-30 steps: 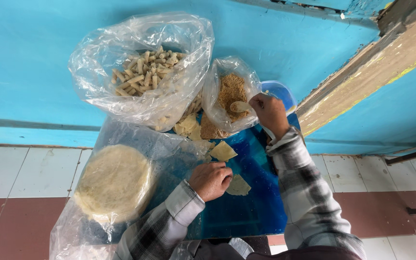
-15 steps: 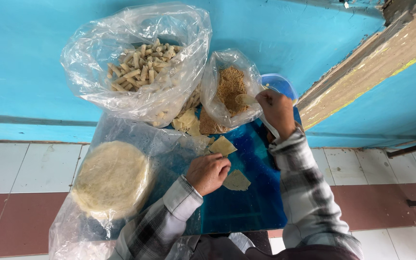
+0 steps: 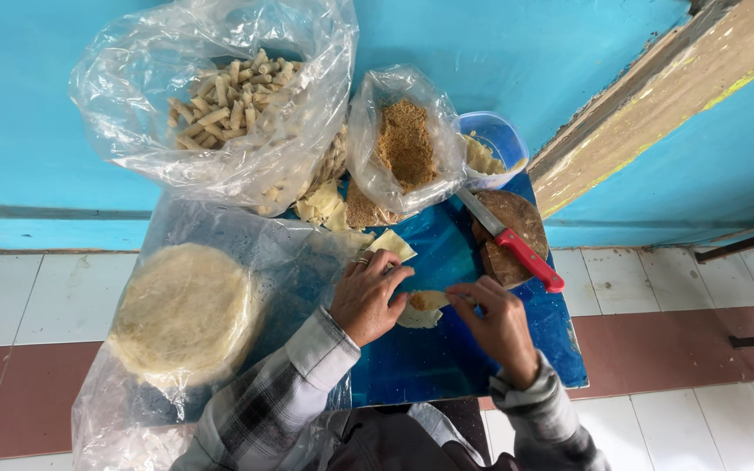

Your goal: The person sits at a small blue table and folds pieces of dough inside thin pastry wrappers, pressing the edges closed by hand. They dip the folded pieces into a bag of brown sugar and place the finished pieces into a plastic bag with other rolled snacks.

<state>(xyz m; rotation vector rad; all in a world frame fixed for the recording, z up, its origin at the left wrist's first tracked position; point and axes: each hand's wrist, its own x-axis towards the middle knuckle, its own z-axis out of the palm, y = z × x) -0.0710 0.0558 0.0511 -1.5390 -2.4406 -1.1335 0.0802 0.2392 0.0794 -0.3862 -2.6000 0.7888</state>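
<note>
Hands are both working the small wrapper piece [image 3: 419,307] lying mid-table [image 3: 447,366]: left hand [image 3: 366,296] fingers pinning its edge, right hand [image 3: 499,324] fingers pinching the other side. I'd be keeping that brown filling centred and tucking snugly.

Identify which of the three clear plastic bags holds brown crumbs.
The small upright bag in the middle, beside the blue tub; the others hold rolled sticks or a stack of round wrappers.

My right hand [image 3: 499,327] leaves the crumb bag [image 3: 406,144] and joins my left hand [image 3: 368,292] at the wrapper [image 3: 421,307], now holding filling.
</note>
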